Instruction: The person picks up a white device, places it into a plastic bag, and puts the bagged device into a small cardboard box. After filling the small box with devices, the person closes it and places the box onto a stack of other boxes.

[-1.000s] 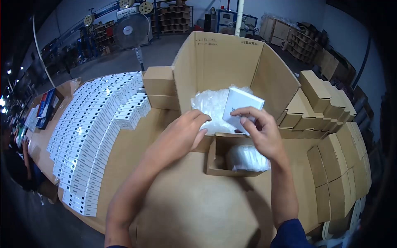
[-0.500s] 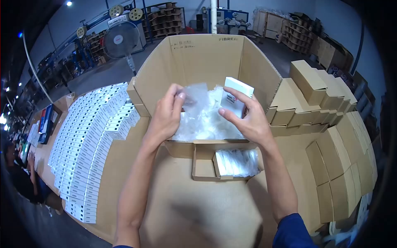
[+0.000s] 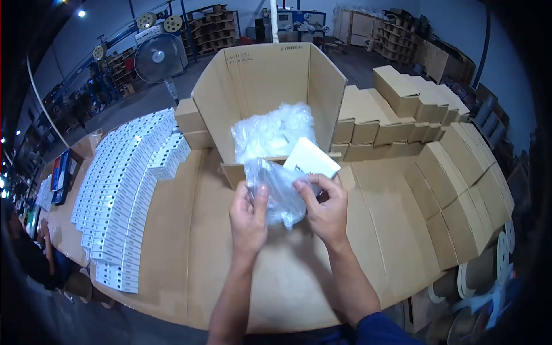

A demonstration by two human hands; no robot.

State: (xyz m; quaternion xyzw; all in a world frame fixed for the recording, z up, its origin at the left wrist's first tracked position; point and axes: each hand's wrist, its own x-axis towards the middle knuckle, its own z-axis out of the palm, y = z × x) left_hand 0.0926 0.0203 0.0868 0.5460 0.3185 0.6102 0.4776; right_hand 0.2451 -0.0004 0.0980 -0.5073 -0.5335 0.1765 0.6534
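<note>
A clear plastic bag [image 3: 279, 192] is stretched between my two hands in front of the large open carton [image 3: 267, 75]. My left hand [image 3: 249, 221] pinches the bag's left side between thumb and fingers. My right hand [image 3: 328, 210] holds a white box [image 3: 312, 160], tilted, behind the bag, and its thumb presses on the bag's upper right edge. Part of the box is hidden by the bag and the fingers. Just beyond, a pile of crumpled clear bags [image 3: 273, 132] fills the bottom of the carton.
Rows of small white boxes [image 3: 118, 195] cover the table's left side. Brown cartons [image 3: 397, 121] are stacked at the back right, with more brown cartons [image 3: 460, 195] along the right edge. A fan [image 3: 161, 57] stands behind. At far left, a person [image 3: 34, 253] sits by the table.
Both hands have come down and toward me from the large carton, bringing the bag and the white box. My right thumb now touches the bag too. The camera view has shifted.
</note>
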